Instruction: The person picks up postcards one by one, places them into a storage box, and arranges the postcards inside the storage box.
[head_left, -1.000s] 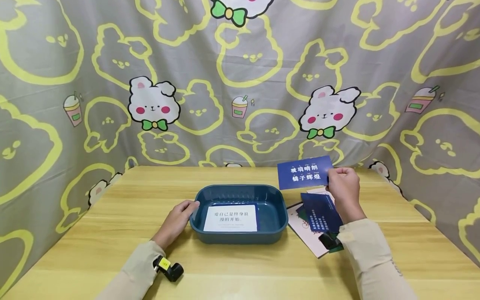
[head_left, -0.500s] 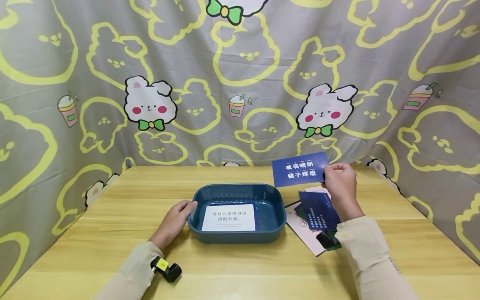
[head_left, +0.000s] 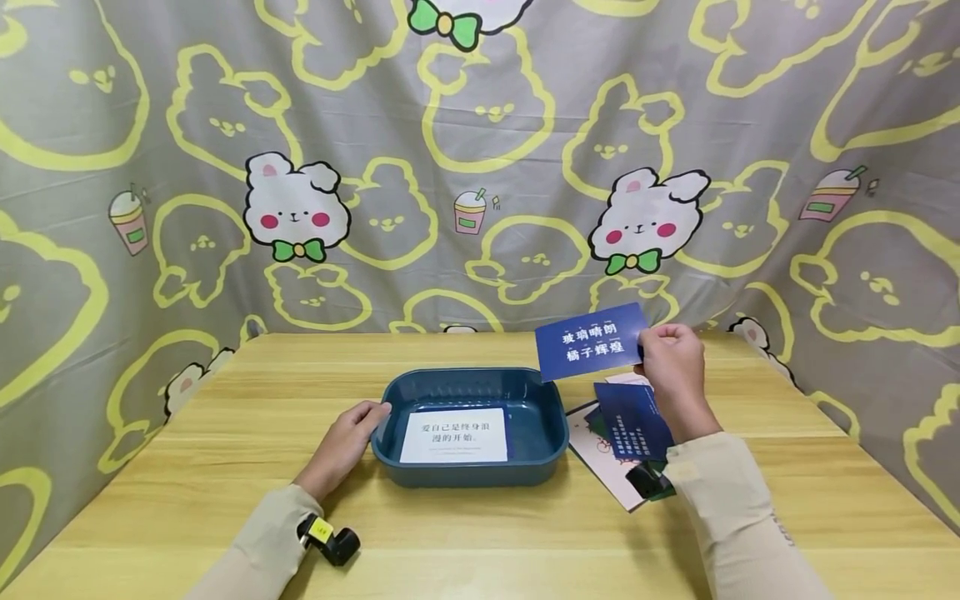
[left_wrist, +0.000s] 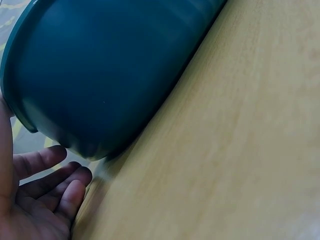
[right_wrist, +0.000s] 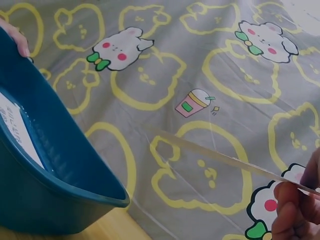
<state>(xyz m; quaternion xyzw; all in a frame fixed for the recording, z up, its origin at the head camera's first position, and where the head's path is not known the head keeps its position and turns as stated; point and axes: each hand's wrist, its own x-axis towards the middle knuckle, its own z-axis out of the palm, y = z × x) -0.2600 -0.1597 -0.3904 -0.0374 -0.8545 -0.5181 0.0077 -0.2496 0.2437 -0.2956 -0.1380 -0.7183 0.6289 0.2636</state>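
Note:
My right hand (head_left: pixel 677 371) pinches a dark blue card (head_left: pixel 588 342) with white Chinese characters by its right edge. The card is held up in the air, its lower left corner overlapping the back right rim of a teal plastic tub (head_left: pixel 472 475) in the head view. From the right wrist the same card (right_wrist: pixel 235 162) appears edge-on. At the tub's left end, my left hand (head_left: pixel 341 442) grips the rim, thumb over the top and fingers outside against the wall (left_wrist: pixel 100 85). Inside the tub lies a white printed card (head_left: pixel 453 436), with a blue edge showing beneath it.
Right of the tub is a loose pile of cards, with a blue card (head_left: pixel 633 421) on top and a pink card (head_left: pixel 607 468) underneath. My right forearm partly covers the pile. A patterned curtain (head_left: pixel 405 292) hangs behind the wooden table (head_left: pixel 465 550).
My right hand has moved slightly left with the blue card, bringing its corner to the tub's back right rim. The left hand keeps its grip on the tub.

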